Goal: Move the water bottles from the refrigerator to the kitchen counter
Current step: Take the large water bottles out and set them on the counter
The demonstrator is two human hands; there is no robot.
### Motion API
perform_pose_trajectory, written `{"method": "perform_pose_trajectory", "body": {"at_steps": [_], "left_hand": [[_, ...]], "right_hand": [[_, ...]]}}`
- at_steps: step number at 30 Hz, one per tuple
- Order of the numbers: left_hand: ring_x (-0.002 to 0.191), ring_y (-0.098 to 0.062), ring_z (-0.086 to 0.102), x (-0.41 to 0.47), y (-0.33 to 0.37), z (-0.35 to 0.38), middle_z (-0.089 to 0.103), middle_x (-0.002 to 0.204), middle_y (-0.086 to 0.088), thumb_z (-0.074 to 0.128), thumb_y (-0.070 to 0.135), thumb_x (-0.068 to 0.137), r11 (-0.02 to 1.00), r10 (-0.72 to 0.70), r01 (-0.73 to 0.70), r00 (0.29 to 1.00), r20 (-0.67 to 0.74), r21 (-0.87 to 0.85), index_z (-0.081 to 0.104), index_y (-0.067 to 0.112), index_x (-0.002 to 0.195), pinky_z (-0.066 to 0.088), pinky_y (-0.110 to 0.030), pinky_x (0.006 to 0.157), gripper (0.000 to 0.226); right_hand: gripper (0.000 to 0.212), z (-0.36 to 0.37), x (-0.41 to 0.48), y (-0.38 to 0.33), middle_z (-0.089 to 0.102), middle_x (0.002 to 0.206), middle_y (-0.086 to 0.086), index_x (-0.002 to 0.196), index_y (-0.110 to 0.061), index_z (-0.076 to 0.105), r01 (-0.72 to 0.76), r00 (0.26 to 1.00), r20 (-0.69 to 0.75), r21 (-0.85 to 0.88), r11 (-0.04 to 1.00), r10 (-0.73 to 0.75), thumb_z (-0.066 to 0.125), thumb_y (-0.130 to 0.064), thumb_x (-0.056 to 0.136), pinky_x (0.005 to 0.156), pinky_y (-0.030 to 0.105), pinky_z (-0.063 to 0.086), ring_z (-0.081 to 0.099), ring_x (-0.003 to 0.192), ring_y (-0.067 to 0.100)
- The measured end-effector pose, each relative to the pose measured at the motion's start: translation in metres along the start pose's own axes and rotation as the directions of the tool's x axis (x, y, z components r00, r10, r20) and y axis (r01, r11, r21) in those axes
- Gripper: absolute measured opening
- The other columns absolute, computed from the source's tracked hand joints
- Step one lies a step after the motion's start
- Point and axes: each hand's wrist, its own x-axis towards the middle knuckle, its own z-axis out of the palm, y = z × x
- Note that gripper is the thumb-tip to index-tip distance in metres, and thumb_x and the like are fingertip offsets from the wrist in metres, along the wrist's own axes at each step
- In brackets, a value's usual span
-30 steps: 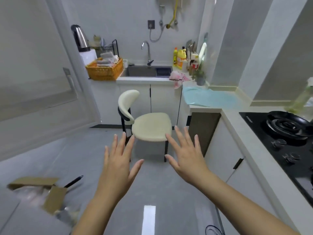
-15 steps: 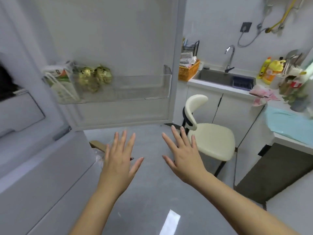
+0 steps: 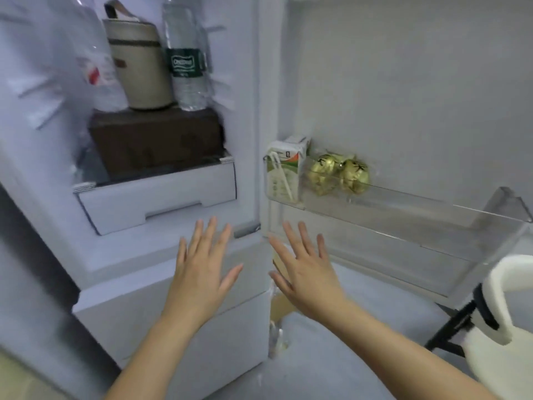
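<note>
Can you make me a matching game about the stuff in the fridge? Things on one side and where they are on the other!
Things
1. green-label water bottle
2. beige pouch
3. drink carton
4. brown box

Places
A. left end of the door shelf
B. at the bottom, with other things standing on it
C. on the box, at its right end
D. on the box, just left of the green-label bottle

Pairs: 1-C, 2-D, 3-A, 4-B
</note>
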Motion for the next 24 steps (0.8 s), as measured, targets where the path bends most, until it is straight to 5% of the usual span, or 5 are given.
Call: {"method": "perform_pose_trajectory", "body": {"at_steps": [8,18,24], "left_hand": [[0.15,-0.023,-0.001,0.081,-0.111,-0.017,0.01,0.163,-0.004,0.022,0.064,0.09,0.995,-0.081,0.087,0.991,-0.105,0.048,0.018,0.023,0.154,0.011,-0.051,0.118,0.076],[0.15,-0.021,-0.009,0.213,-0.2,-0.065,0.002,0.163,-0.001,0.039,0.054,0.094,0.995,-0.058,0.076,0.971,-0.23,0.067,0.013,0.025,0.155,-0.001,-0.046,0.119,0.072],[0.15,-0.022,-0.006,0.289,-0.236,-0.094,0.003,0.163,-0.004,0.042,0.051,0.097,0.979,-0.165,0.194,0.934,-0.318,0.062,0.011,0.025,0.155,0.004,-0.048,0.12,0.071]], "right_hand": [[0.066,0.002,0.151,-0.06,-0.024,0.163,0.0,0.156,-0.036,-0.008,0.128,0.989,-0.079,0.067,0.99,-0.123,0.027,-0.052,0.103,0.12,0.044,-0.01,-0.027,0.148,0.025],[0.067,-0.039,0.321,-0.109,-0.011,0.166,0.001,0.158,-0.034,0.002,0.083,0.961,-0.272,0.118,0.99,-0.048,0.038,-0.049,0.102,0.122,0.049,0.005,-0.013,0.152,0.028],[0.066,-0.072,0.399,-0.122,-0.008,0.167,0.003,0.158,-0.033,0.005,0.069,0.935,-0.354,0.138,0.988,-0.016,0.038,-0.048,0.102,0.123,0.053,0.007,-0.011,0.152,0.029]]}}
